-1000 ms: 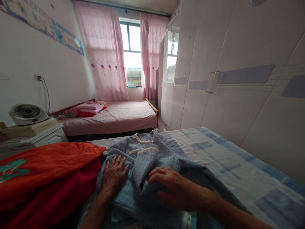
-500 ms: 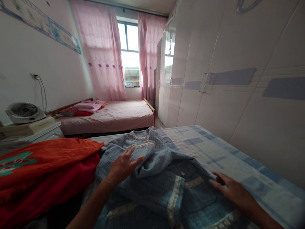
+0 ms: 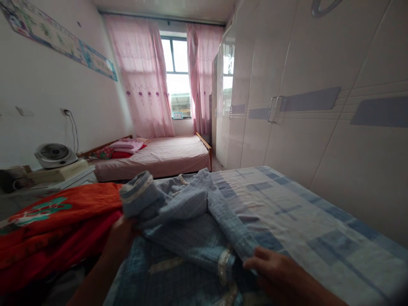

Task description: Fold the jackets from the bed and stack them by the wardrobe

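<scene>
A light blue woven jacket (image 3: 188, 229) with pale trim lies on the bed in front of me, rumpled. My left hand (image 3: 126, 231) grips a part of it on the left side, its fingers partly hidden by the cloth. A sleeve end with a pale trimmed band rises above that hand. Over on the right, my right hand (image 3: 270, 263) pinches the jacket's edge between thumb and fingers, beside another trimmed band.
Orange and red clothes (image 3: 63, 212) lie heaped to my left. The bed's checked blue and white sheet (image 3: 287, 208) stretches to the right, alongside a tall white wardrobe (image 3: 302, 140). A fan (image 3: 55, 155) stands at the back left, near a pink-covered bed (image 3: 165, 155).
Both hands have closed on the jacket. Its left part has been lifted and turned leftwards, and the right edge has been drawn inward. The view has shifted slightly.
</scene>
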{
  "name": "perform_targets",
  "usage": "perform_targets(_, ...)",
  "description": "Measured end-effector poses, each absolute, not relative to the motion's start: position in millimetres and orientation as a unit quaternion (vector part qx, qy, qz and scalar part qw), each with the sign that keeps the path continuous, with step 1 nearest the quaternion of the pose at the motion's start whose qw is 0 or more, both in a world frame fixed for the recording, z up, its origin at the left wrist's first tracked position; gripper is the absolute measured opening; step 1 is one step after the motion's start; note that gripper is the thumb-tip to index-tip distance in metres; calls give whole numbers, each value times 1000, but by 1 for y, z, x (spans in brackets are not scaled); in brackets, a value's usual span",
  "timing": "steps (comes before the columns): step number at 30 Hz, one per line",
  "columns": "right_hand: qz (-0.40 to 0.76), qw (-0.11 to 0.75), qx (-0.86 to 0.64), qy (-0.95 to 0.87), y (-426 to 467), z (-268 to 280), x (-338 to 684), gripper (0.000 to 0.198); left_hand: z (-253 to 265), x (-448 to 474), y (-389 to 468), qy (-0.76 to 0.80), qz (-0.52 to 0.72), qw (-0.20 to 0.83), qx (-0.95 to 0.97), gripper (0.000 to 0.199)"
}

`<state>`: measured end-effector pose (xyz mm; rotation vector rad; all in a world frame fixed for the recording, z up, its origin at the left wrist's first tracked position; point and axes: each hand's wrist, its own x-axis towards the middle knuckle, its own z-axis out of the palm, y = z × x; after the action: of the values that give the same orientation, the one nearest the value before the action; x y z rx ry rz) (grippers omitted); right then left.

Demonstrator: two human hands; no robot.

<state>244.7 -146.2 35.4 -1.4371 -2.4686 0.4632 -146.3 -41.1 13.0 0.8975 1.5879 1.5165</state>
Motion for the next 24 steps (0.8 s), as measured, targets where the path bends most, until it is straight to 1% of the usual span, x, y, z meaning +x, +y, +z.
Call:
perform_targets(2, 194, 103, -474, -853, -148, 30, 238, 31, -8, -157, -58, 625, 568, 452, 287, 13)
perform_targets(5, 201, 128, -480, -844, -140, 27, 235, 24, -17, -157, -73, 616, 559, 507, 226, 10)
perform_targets(10, 163, 174, -492, -837, -123, 34, 234, 24, 20, -125, -91, 481, 632, 598, 112, 19)
perform_targets(12, 158, 185, -493, -835, -117, 36, 233, 26, 29, -105, -108, 438, 626, 638, 94, 19)
perform_targets(14, 159, 194, -489, -835, -112, 38, 232, 27, 29, -86, -131, 438, 546, 704, 120, 19)
perform_targets(15, 158, 195, -488, -836, -110, 39, 231, 27, 26, -79, -144, 451, 482, 732, 168, 25)
perform_targets(16, 156, 195, -489, -836, -107, 40, 229, 28, 22, -74, -157, 472, 420, 735, 246, 30)
perform_targets(17, 152, 191, -491, -836, -105, 41, 227, 28, 18, -71, -168, 500, 376, 698, 348, 33)
perform_targets(18, 146, 187, -495, -836, -102, 41, 225, 29, 14, -71, -177, 531, 354, 617, 460, 32)
perform_targets(20, 127, 180, -501, -837, -98, 42, 220, 32, 8, -77, -185, 573, 343, 367, 647, 28)
perform_targets(21, 114, 176, -501, -839, -96, 43, 216, 34, 4, -82, -183, 584, 333, 242, 700, 36)
perform_targets(22, 101, 170, -502, -842, -94, 42, 213, 37, 2, -88, -179, 594, 312, 141, 728, 48)
perform_targets(23, 89, 161, -504, -844, -93, 42, 210, 41, 0, -93, -172, 608, 278, 69, 741, 56)
perform_targets(24, 79, 148, -507, -846, -92, 41, 208, 44, 0, -99, -163, 624, 239, 22, 744, 58)
